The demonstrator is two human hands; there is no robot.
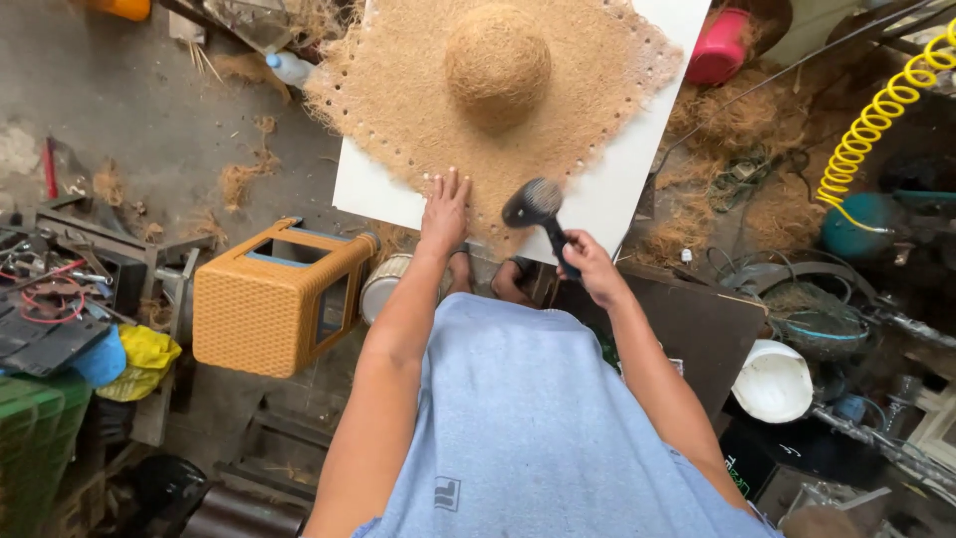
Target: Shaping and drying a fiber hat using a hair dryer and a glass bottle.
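The right hand is clenched around the dark handle of a black brush, its round head raised just over the near corner of the coir mat — whether the bristles touch the fibre cannot be told. The brush's long axis runs on a slant, head pointing away from the person and a little to their left, handle coming back toward the right wrist. The left hand holds nothing: it lies flat and released, fingers spread, palm pressing the mat close to the near edge of the white board. The mat is a tan square with a domed hump in its middle and a row of holes along its border; it lies cornerwise across the board, its corners overhanging the board's edges. Just beside the board's near left corner a woven orange stool lies tipped on its side on the floor
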